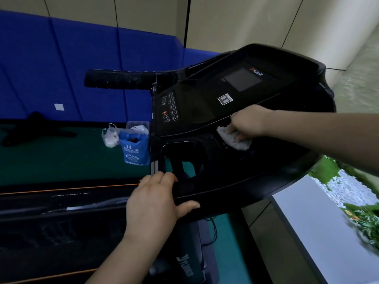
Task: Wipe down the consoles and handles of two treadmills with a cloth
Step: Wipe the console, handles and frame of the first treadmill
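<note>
A black treadmill console [207,111] fills the middle of the view, with a dark screen [243,79] and a column of buttons [169,107]. My right hand [249,121] presses a crumpled white cloth [234,139] onto the lower part of the console, just below the display panel. My left hand [152,198] grips the console's near edge beside a cup-holder opening [184,158]. A black padded handle [121,78] sticks out to the left of the console.
A blue plastic bag [134,150] and a white one [110,136] sit on the green floor to the left. The treadmill belt [57,228] lies lower left. Blue wall padding [71,64] stands behind. At right, a window sill [320,220] and outdoor plants [363,220].
</note>
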A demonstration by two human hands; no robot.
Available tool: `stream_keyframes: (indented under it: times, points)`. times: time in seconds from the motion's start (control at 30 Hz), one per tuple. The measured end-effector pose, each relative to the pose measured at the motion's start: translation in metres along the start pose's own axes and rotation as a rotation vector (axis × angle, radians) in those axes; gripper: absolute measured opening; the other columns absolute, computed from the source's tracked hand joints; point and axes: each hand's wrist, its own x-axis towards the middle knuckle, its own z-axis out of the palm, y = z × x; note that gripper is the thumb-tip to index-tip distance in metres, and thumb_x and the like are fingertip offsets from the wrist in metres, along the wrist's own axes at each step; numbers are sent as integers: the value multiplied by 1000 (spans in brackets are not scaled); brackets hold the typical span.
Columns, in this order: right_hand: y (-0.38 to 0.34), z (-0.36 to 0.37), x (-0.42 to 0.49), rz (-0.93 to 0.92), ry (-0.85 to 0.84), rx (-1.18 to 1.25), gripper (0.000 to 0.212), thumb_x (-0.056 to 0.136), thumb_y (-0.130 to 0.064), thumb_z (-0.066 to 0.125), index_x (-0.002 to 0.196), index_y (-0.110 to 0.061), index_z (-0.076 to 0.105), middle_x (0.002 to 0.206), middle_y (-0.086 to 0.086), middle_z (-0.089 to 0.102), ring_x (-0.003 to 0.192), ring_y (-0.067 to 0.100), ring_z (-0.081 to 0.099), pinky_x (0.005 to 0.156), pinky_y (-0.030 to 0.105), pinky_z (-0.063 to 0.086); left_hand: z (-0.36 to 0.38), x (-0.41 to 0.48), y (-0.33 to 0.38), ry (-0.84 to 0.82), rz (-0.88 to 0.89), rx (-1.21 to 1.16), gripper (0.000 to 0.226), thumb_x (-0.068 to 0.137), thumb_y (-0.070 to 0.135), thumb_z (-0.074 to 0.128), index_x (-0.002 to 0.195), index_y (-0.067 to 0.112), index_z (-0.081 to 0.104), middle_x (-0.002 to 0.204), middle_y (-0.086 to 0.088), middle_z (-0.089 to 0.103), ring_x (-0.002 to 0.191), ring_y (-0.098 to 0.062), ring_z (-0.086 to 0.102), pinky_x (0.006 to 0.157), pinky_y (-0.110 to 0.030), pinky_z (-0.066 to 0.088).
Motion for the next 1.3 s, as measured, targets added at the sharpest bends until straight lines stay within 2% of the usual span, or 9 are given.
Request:
stream_keyframes:
  times: [0.1, 0.23, 0.47, 0.6, 0.7, 0.8, 0.93, 1.1, 1.3]
  points:
    - [36, 5, -21, 129, -22, 34, 42, 78, -54, 66, 118, -42, 61, 103, -6, 70, 97, 17, 66, 65, 22, 37, -1, 0, 0, 2, -1, -2, 71, 54, 83, 52, 89, 23, 64, 75, 9, 58, 74, -15, 56, 55, -26, 47]
    - [69, 10, -36, 269, -36, 123, 42, 72, -64, 61, 103, -36, 68, 78, -7, 72, 75, 14, 68, 61, 24, 51, -1, 1, 1, -9, 7, 9, 71, 54, 82, 53, 88, 21, 64, 74, 7, 57, 72, -16, 56, 53, -27, 46]
    - [-10, 8, 3, 133, 170, -62, 36, 76, -48, 66, 92, -16, 69, 96, 9, 70, 91, 30, 67, 64, 28, 45, -1, 2, 1, -30, -6, 20, 71, 52, 83, 53, 86, 22, 64, 73, 8, 58, 71, -16, 56, 51, -27, 45]
    - [-22, 2, 16, 78, 139, -48, 39, 74, -50, 68, 102, -22, 70, 103, 5, 70, 93, 28, 67, 71, 29, 52, -1, 1, 0, -19, -7, 8, 70, 52, 83, 53, 87, 23, 63, 74, 9, 57, 72, -15, 55, 53, -27, 46]
    - [1, -1, -1, 81, 45, -23, 41, 76, -50, 69, 113, -32, 66, 110, 1, 68, 101, 24, 65, 70, 26, 44, -2, 1, 0, -21, -2, 15, 70, 53, 83, 53, 86, 23, 63, 74, 9, 57, 72, -15, 55, 53, -27, 45]
    - [26, -4, -21, 105, 12, -50, 44, 76, -51, 69, 117, -36, 64, 116, -4, 66, 106, 20, 62, 74, 28, 47, -3, 3, 1, -25, 1, 19, 70, 53, 84, 52, 86, 23, 63, 74, 9, 58, 72, -15, 55, 52, -27, 44]
    - [16, -1, -12, 129, 81, -127, 38, 74, -50, 69, 102, -24, 69, 102, 4, 69, 93, 26, 66, 68, 29, 49, -4, 3, 1, -30, 9, 22, 70, 53, 83, 52, 86, 22, 64, 73, 8, 57, 70, -16, 54, 52, -26, 42]
    - [-23, 2, 14, 79, 171, -114, 29, 75, -45, 65, 79, -16, 62, 92, 7, 68, 82, 28, 66, 58, 27, 41, -5, 3, 2, -38, 1, 30, 70, 53, 84, 51, 86, 23, 64, 74, 9, 58, 72, -15, 55, 52, -25, 43]
    - [22, 6, -9, 56, 67, -102, 34, 79, -44, 65, 109, -26, 63, 109, -1, 64, 99, 22, 64, 63, 26, 39, -7, 3, 3, -46, 0, 22, 70, 52, 83, 52, 85, 23, 64, 73, 9, 57, 71, -15, 56, 51, -24, 39]
